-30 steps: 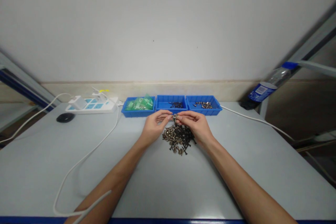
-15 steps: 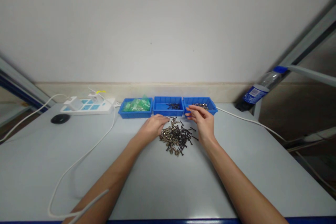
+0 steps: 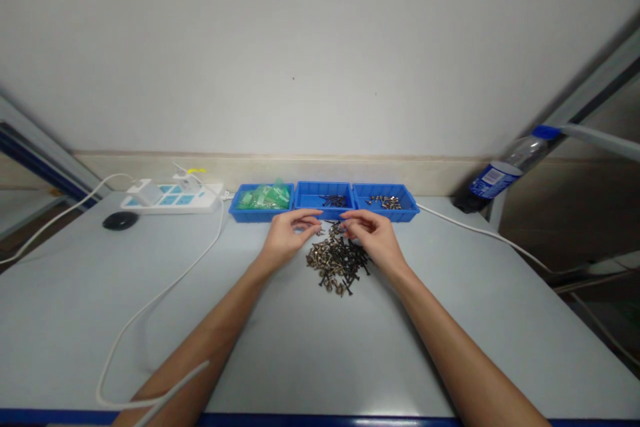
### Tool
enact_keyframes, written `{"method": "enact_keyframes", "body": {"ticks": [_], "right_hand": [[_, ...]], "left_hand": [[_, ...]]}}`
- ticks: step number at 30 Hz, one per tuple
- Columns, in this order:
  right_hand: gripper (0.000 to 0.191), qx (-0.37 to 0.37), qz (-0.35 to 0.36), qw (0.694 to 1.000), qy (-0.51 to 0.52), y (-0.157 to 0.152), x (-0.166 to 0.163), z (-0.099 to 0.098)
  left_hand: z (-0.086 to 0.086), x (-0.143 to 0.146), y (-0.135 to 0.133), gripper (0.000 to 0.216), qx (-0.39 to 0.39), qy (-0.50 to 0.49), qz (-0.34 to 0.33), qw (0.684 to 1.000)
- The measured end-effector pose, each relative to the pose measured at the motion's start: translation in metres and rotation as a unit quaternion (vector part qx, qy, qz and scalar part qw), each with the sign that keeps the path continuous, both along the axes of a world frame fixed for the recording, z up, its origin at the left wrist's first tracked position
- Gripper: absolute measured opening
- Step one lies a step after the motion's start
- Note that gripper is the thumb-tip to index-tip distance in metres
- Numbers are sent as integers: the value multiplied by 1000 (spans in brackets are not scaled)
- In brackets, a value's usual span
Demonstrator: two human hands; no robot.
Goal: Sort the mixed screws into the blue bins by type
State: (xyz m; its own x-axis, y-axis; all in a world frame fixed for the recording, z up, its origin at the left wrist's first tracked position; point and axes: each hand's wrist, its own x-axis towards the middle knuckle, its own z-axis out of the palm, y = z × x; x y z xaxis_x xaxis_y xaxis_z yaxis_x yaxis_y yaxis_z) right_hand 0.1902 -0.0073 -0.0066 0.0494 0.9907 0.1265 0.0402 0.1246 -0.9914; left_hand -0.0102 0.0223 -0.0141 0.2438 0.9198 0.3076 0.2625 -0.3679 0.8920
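A pile of loose screws (image 3: 337, 260), some brassy and some black, lies on the grey table between my hands. My left hand (image 3: 286, 237) is curled at the pile's far left edge, with small bright screws at its thumb tip. The inside of that hand is partly hidden. My right hand (image 3: 376, 237) reaches over the far right part of the pile, its thumb and forefinger apart, fingertips just above or touching screws. Behind the hands, the middle blue bin (image 3: 323, 211) holds black screws (image 3: 334, 201), and the right blue bin (image 3: 407, 213) holds brassy screws (image 3: 389, 202).
The left blue bin (image 3: 257, 216) contains green plastic packaging (image 3: 267, 197). A white power strip (image 3: 200, 200), a black round object (image 3: 120, 221) and a white cable (image 3: 165, 290) are at left. A bottle (image 3: 495, 180) leans at the right rear beside the metal frame.
My right hand has moved left from the front of the right bin to the pile. My left hand's thumb and forefinger have spread slightly. The view has shifted a little.
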Motion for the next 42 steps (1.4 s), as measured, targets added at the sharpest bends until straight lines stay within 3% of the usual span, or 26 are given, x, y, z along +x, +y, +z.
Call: {"method": "enact_keyframes", "body": {"ticks": [3, 7, 11, 14, 20, 29, 33, 37, 42], "right_hand": [[25, 20, 38, 998, -48, -2, -4, -4], [24, 20, 48, 997, -57, -4, -7, -4], [25, 8, 39, 998, -47, -3, -4, -4], [25, 6, 40, 998, -39, -2, -3, -4], [24, 11, 43, 997, -57, -2, -4, -5], [24, 15, 52, 997, -59, -2, -4, -6], [23, 14, 50, 997, -63, -2, -4, -5], [25, 19, 58, 996, -59, -2, -3, -5], [28, -18, 100, 995, 9, -4, -4, -4]], "left_hand": [[-4, 0, 1, 27, -11, 0, 6, 1000], [-10, -5, 2, 21, 64, 123, 7, 990], [-10, -13, 3, 22, 125, 217, -36, 968], [-8, -17, 4, 25, 121, 219, -64, 966], [-8, -15, 4, 36, 87, 177, -58, 979], [-14, -14, 2, 28, 137, 207, -51, 967], [-7, -10, -1, 27, 97, 158, -43, 982], [1, -4, -6, 30, -3, 5, -43, 999], [9, 0, -11, 40, -118, -123, -73, 983]]}}
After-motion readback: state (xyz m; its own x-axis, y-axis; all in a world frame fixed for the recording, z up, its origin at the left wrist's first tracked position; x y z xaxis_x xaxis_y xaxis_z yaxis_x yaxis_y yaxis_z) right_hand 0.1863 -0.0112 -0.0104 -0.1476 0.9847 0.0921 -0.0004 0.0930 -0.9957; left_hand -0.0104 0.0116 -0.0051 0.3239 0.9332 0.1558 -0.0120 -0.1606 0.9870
